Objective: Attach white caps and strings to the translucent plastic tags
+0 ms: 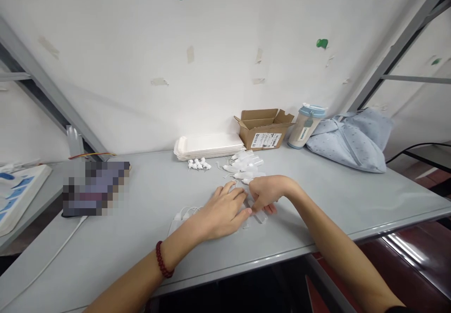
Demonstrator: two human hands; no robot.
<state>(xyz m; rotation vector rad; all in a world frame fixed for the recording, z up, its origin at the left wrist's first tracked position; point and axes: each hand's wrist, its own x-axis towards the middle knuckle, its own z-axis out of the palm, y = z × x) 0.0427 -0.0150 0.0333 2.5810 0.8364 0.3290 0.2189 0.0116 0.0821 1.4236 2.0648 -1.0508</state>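
My left hand (225, 209) lies palm down on the grey table with its fingers stretched and slightly apart. Close beside its thumb, my right hand (269, 193) has bent, mostly closed fingers pointing down. A clear plastic piece (260, 217) shows partly under the right fingers; what they grip is hidden. Just beyond both hands lies a loose pile of translucent white, bottle-like pieces (243, 165) with thin tips and strings. Small white knobby parts (199, 164) sit in a cluster farther left. Partly behind my left wrist are more pale pieces with thin loops (181, 215).
A stack of white trays (211, 144) and an open cardboard box (266, 132) stand against the wall. To their right are a blue-lidded cup (306, 127) and a light blue cloth bag (348, 144). A blurred-out device (97, 188) with a white cable (52, 263) occupies the left.
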